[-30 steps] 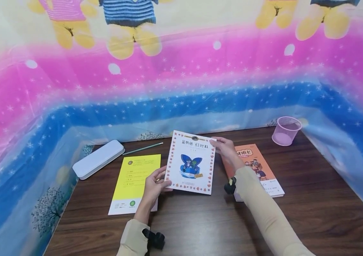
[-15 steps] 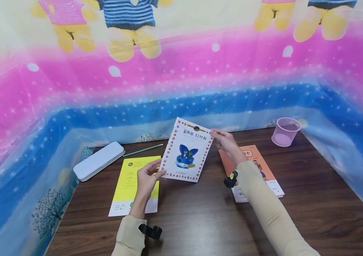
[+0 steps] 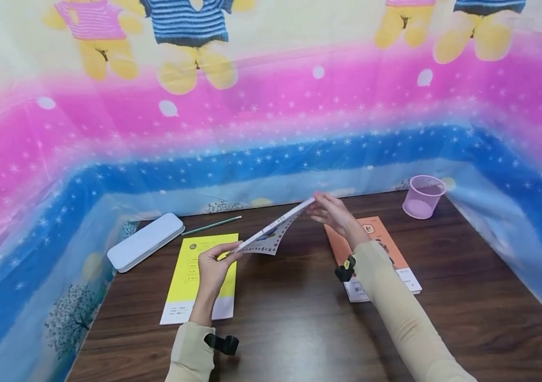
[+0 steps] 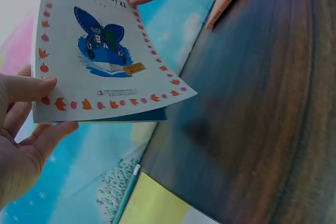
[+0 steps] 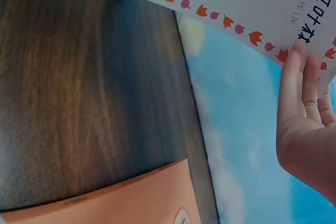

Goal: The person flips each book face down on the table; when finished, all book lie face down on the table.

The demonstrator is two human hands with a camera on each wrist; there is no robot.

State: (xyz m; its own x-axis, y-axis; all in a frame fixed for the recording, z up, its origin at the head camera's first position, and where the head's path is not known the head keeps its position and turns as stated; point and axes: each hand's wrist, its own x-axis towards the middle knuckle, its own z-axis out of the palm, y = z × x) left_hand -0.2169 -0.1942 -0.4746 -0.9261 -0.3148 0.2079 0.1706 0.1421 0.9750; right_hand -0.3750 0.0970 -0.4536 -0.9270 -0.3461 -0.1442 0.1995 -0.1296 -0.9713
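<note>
A white book (image 3: 271,241) with a blue butterfly picture and a leaf border is held above the table, spine side turned up toward the head view. My left hand (image 3: 214,268) pinches its near left end; in the left wrist view the thumb lies on the cover (image 4: 105,51) and fingers are beneath. At the far right end my right hand (image 3: 336,215) grips the spine corner; the right wrist view has fingers (image 5: 294,87) against the cover, thumb hidden. The front cover hangs loose from the spine at its lower corner.
A yellow book (image 3: 189,289) lies below my left hand, an orange book (image 3: 385,239) by my right forearm. Behind are a white pencil case (image 3: 146,241), a green pencil (image 3: 213,225) and a pink mesh cup (image 3: 423,197). A printed cloth (image 3: 271,132) borders the table.
The book has turned from its cover facing the head view to nearly edge-on, spine up. My left hand has moved left and slightly up; the right hand stays near its place.
</note>
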